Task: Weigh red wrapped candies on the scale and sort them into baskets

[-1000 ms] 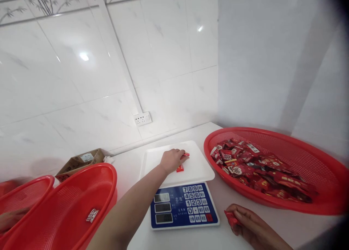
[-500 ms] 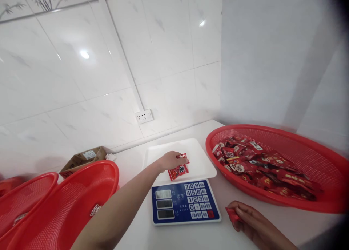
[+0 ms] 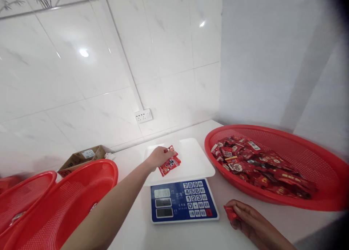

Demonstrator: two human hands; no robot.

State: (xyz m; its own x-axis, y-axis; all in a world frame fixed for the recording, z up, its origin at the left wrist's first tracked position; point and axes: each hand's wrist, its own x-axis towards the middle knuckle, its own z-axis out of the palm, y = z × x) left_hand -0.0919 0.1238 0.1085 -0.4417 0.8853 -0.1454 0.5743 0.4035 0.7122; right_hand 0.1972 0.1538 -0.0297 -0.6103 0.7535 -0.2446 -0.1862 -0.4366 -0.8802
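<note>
My left hand point(image 3: 159, 157) is over the white tray point(image 3: 195, 159) of the digital scale, thumb and fingers closed on small red snack packets point(image 3: 169, 165). Two seem to overlap there, one with a large dark character printed on it. Whether the lower one touches the tray I cannot tell. To the right of the scale's blue keypad panel point(image 3: 184, 201), my right hand point(image 3: 249, 221) is closed around another red packet point(image 3: 231, 214), low over the white table. The fingers cover most of that packet.
A large red basket point(image 3: 272, 130) on the right holds a heap of red packets point(image 3: 261, 166). Two more red baskets point(image 3: 114, 173) stand at the left, with a cardboard box point(image 3: 81, 157) behind them. A tiled wall with a socket point(image 3: 143, 115) rises behind the table.
My left hand has moved left across the tray with the packets. My right hand stays in nearly the same place, still holding its packet.
</note>
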